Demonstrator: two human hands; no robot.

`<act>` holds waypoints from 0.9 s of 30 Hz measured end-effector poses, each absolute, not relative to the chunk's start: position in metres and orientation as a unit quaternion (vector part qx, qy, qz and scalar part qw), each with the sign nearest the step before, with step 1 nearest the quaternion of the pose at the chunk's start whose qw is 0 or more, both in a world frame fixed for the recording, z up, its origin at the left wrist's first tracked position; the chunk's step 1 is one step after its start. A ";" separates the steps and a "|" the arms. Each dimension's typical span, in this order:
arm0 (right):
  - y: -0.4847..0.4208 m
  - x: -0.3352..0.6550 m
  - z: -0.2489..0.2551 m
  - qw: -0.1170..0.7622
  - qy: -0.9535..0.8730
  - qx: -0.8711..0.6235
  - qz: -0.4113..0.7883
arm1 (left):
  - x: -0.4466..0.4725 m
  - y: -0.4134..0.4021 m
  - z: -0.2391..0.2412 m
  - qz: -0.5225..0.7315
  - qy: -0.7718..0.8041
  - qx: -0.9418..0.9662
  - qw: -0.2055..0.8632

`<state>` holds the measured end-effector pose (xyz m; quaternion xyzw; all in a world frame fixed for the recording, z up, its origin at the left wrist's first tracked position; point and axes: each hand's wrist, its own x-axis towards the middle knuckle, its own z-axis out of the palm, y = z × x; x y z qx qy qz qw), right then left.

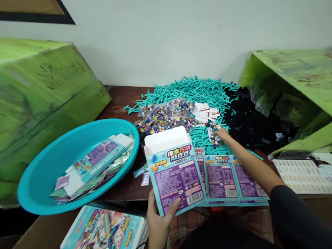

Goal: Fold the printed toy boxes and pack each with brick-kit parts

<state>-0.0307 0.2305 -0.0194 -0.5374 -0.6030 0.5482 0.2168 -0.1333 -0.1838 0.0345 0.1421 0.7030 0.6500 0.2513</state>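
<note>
My left hand (163, 226) is shut on an open cardboard box (175, 176), printed in teal and purple, with its white flap up and its barcode side toward me. My right hand (223, 135) reaches across several flat printed boxes (221, 180) lying in a row. Its fingers grip a small clear packet of coloured beads (213, 134). Just beyond that hand lie a heap of teal plastic pieces (201, 90), a large clear bag of mixed beads (165, 116), and some white paper slips (206, 111).
A teal basin (50, 171) at the left holds flat boxes and foil packets. Black plastic pieces (247, 122) are heaped on the right beside a green carton (299, 79). Printed sheets (304, 176) lie at the right, a large green carton (27, 105) stands at the left, and box blanks (101, 237) sit at the front.
</note>
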 end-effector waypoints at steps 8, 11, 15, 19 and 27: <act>0.218 -0.022 0.027 0.280 -0.571 -0.476 0.608 | -0.135 -0.189 0.037 0.629 0.722 0.159 0.240; 0.203 -0.004 0.059 0.315 -0.545 -0.415 0.657 | -0.134 -0.187 0.043 0.602 0.729 0.182 0.269; 0.169 0.015 0.096 0.356 -0.520 -0.357 0.689 | -0.125 -0.176 0.049 0.541 0.731 0.253 0.329; 0.134 0.018 0.116 0.389 -0.554 -0.295 0.674 | -0.111 -0.163 0.054 0.552 0.678 0.270 0.404; 0.084 0.033 0.103 0.302 -0.637 -0.262 0.659 | -0.096 -0.173 0.020 0.571 0.648 0.249 0.439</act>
